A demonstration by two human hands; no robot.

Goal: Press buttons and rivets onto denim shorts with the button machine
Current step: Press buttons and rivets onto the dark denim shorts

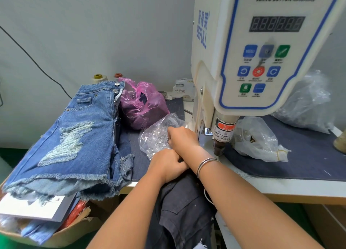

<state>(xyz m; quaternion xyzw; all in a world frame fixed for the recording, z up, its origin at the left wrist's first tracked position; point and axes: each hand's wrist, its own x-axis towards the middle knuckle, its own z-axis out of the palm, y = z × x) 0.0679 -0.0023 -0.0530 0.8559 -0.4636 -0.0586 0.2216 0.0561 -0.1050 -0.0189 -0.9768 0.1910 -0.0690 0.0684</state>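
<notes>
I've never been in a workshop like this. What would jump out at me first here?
The big white servo button machine towers on the right, its panel covered in coloured buttons. At the left, a stack of ripped blue denim shorts lies on the table edge. In the middle, the right hand reaches into a clear bag of small metal pieces, with the left hand just below it over dark denim.

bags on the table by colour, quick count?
Pink bag: 1
Clear bags: 3, at the hands, right of the press head, far right
Total: 4
</notes>
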